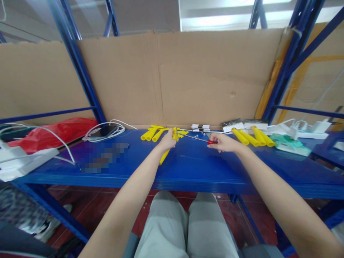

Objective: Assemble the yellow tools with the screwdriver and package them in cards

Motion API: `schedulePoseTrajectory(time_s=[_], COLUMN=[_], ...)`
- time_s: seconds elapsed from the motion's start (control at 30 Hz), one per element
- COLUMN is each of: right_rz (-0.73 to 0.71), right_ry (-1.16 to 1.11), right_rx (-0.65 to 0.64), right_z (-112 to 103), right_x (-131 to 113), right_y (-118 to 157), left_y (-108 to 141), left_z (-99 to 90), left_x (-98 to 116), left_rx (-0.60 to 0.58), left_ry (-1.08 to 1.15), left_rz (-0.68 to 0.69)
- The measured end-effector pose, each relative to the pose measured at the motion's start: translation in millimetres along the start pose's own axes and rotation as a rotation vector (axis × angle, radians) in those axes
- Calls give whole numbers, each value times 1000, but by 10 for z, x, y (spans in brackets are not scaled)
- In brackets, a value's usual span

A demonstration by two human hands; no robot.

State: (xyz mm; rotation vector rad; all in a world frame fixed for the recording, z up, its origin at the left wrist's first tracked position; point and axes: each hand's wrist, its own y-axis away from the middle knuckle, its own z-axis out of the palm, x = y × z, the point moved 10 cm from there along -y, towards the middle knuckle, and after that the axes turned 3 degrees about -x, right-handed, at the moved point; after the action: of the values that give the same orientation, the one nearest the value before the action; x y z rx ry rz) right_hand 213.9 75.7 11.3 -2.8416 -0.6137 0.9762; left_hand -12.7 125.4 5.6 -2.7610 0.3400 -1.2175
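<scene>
My left hand (168,139) is closed around a yellow plastic piece with a tubular handle (164,157), which slants down below the fingers. In my right hand (223,142) is a screwdriver (197,137) with a red handle and a long thin metal shaft. The shaft points left, and its tip is at the head of the yellow piece; whether it touches a screw there is too small to tell. Behind my left hand lie several more yellow pieces (150,134). Small shiny bits (197,135), too small to name, are scattered near the shaft.
Several yellow handles (252,138) rest at the right beside black-and-white cards (232,124) and a green plastic bag (290,144). A white stack (200,128) stands at the back. Coiled white cable (107,130), a red bag (61,132) and a power strip (29,163) lie left. Cardboard (201,79) walls the back.
</scene>
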Motion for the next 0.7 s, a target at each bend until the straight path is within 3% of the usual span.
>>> schedulePoseTrajectory(time_s=[0.13,0.27,0.5,0.7], right_rz=[-22,-94,-99,-143], right_ry=[61,203,211,248], right_rx=[-74,6,157,73], right_z=[36,-74,-203,-143], right_x=[-82,-190,-110,-175], right_y=[19,17,-4,16], left_y=[20,28,29,37], left_z=[-2,-6,14,1], left_x=[20,22,43,32], left_rx=[-6,-1,-16,-5], left_ry=[12,-1,-19,3], left_rz=[-4,-9,11,-9])
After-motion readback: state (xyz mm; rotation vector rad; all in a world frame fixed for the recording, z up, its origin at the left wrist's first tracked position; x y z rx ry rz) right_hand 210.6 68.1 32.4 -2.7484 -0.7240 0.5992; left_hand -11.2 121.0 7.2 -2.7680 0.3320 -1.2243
